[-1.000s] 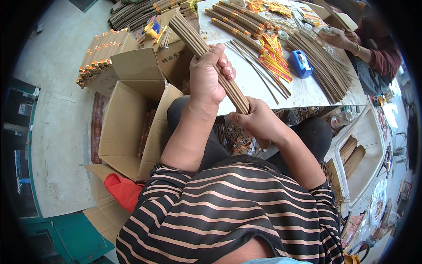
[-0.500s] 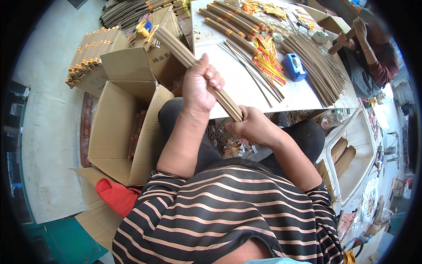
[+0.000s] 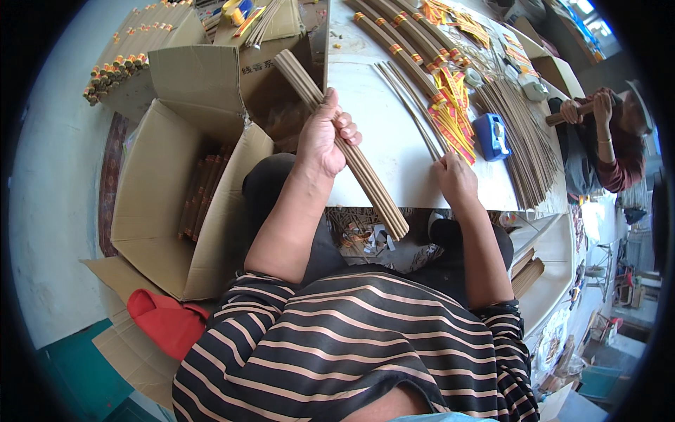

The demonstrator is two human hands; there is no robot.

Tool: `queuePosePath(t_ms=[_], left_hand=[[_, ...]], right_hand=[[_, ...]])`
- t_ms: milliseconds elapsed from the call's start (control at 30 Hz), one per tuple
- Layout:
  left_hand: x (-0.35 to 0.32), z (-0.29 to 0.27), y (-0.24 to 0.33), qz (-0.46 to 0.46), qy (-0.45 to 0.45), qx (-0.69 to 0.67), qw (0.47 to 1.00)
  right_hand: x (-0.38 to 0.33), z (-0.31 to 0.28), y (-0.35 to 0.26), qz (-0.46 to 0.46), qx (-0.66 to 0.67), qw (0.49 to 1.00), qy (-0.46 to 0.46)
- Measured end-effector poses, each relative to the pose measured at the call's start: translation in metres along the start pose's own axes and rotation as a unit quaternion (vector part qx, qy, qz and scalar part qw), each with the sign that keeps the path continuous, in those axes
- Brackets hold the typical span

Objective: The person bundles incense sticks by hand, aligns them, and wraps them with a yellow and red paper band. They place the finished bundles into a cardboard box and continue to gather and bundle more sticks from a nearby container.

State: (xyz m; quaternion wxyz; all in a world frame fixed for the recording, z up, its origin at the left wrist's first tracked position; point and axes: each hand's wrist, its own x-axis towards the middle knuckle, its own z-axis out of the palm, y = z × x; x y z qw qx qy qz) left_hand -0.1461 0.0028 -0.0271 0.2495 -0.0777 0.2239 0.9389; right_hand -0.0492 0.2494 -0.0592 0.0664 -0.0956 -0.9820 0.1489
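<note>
A thick bundle of brown incense sticks [image 3: 376, 193] slants across the table's front edge, gripped near its upper part by my left hand [image 3: 325, 137]. Its lower end hangs free above my lap. On the white table [image 3: 355, 176], the fingers of my right hand [image 3: 458, 181] are closed at the near ends of a few loose incense sticks [image 3: 409, 112]. Red and yellow paper labels [image 3: 453, 116] lie just beyond that hand. To its right stand a blue tape dispenser [image 3: 492, 137] and a fanned pile of loose sticks [image 3: 520, 144]. Labelled bundles [image 3: 394, 46] rest farther back.
At my left, an open cardboard box [image 3: 151, 204] holds several wrapped bundles [image 3: 202, 193]. Red cloth [image 3: 165, 323] lies on its near flap. More bundles [image 3: 137, 42] are stacked far left. Across the table's right side, another person [image 3: 612, 151] grips a bundle. A white tub [image 3: 552, 271] stands at the right.
My right hand has left the bundle's lower end and moved right and up to the loose sticks on the table. My left hand still holds the bundle. The view has shifted slightly.
</note>
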Motion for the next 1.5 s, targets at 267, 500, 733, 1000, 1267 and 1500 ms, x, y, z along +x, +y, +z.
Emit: queuePosePath(t_ms=[267,500,733,1000,1267,1500], left_hand=[[0.006,-0.005,-0.004,-0.041,0.003,-0.007,0.999],[0.008,-0.006,-0.007,-0.053,0.002,-0.015,0.998],[0.009,-0.009,-0.01,-0.036,0.01,-0.033,0.999],[0.006,-0.009,-0.005,-0.047,0.021,-0.042,0.998],[0.003,-0.009,-0.003,-0.031,0.026,-0.028,0.999],[0.005,-0.012,-0.004,-0.03,0.032,-0.028,0.999]], right_hand=[[0.009,-0.052,-0.016,0.149,0.433,0.869,-0.189],[-0.034,-0.066,-0.076,0.008,0.423,0.903,-0.073],[-0.048,-0.055,-0.128,-0.211,0.201,0.956,0.009],[-0.05,-0.054,-0.133,-0.248,0.149,0.957,0.031],[-0.052,-0.06,-0.137,-0.275,0.105,0.956,0.006],[-0.052,-0.061,-0.135,-0.277,0.078,0.957,-0.03]])
